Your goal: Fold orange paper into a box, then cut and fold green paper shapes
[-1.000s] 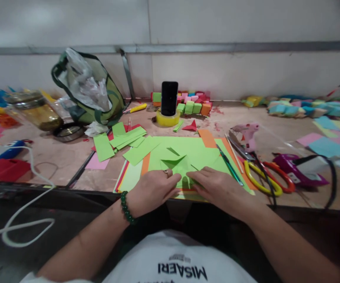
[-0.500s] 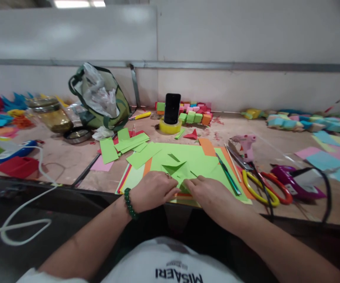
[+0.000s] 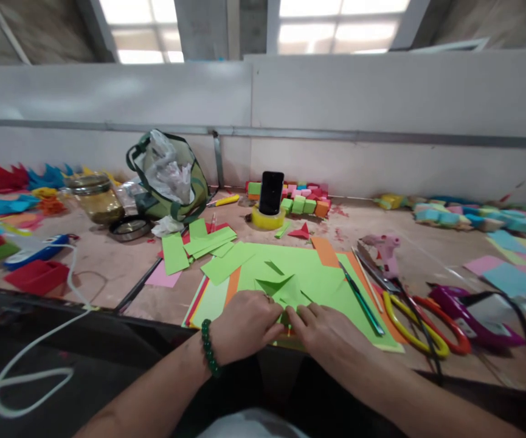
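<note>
A folded piece of green paper (image 3: 285,291) lies on a stack of coloured sheets, with green on top (image 3: 331,292), at the table's front edge. My left hand (image 3: 250,322), with a green bead bracelet at the wrist, is closed on the near left part of the folded piece. From the right, my right hand (image 3: 324,328) pinches its near edge, the thumbs close together. The fingertips partly hide the paper's near side. Just right of the hands, a green cutter knife (image 3: 360,298) rests on the stack.
Cut green strips (image 3: 212,243) lie left of the stack. A phone (image 3: 272,192) stands in a yellow tape roll (image 3: 267,218) behind. To the right are scissors (image 3: 415,322), a pink glue gun (image 3: 388,252) and a purple glue gun (image 3: 470,316) with cables. A bag (image 3: 171,176) and jar (image 3: 93,198) stand left.
The camera view has tilted up, so the scene sits lower and windows show above the wall. Both hands stay at the near edge of the folded green paper, nearly unchanged.
</note>
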Available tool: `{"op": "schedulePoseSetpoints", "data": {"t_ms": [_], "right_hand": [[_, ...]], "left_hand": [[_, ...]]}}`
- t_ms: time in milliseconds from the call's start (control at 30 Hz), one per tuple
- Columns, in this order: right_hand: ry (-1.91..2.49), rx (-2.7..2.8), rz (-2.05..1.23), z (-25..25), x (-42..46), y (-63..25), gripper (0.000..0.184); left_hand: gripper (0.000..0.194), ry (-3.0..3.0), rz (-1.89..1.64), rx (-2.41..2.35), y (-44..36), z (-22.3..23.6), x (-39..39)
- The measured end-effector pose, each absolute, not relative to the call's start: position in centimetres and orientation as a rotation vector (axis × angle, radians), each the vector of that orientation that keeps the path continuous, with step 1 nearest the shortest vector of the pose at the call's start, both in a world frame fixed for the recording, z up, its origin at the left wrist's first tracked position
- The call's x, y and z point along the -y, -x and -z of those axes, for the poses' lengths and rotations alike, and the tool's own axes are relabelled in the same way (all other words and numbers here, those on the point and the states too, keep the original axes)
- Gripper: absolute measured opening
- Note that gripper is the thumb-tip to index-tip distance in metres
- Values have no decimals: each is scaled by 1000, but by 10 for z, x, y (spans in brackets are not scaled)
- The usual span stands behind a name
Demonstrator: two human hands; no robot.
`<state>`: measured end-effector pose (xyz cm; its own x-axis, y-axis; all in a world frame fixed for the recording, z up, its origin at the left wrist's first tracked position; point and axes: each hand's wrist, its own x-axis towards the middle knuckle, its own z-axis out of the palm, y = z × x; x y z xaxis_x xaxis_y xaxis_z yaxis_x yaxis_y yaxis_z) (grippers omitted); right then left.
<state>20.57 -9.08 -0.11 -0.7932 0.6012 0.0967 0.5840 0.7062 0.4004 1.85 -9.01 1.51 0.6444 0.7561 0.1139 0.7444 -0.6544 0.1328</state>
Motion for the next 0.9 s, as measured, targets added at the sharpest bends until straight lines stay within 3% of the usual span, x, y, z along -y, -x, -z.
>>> {"op": "schedulePoseSetpoints", "data": {"t_ms": [133,400,500,633,700,800,900], "right_hand": [[-1070,-2892,-585,1,86,-208,21],[-1381,-3025,-290,-3,73,-224,29],[-1529,-3157,94,3,71,-234,18],[-1819,-3217,1018,10,78,-239,11],[-1865,-3241,1271,10,85,-237,9],[-1799,-3456,1031,6,97,-234,4],[-1718,-3619,746,3,105,-233,14]], "left_hand": [[11,-2733,-340,-1270,-17,-9,93],[13,-2476,-628,-1252,-8,4,88],[12,-2388,-736,-1230,-8,7,88],[6,-2208,-1146,-1252,-7,8,90],[25,-2103,-1293,-1400,-4,7,91],[57,-2019,-1114,-1537,1,7,91],[66,-1804,-909,-1353,3,6,93]]}}
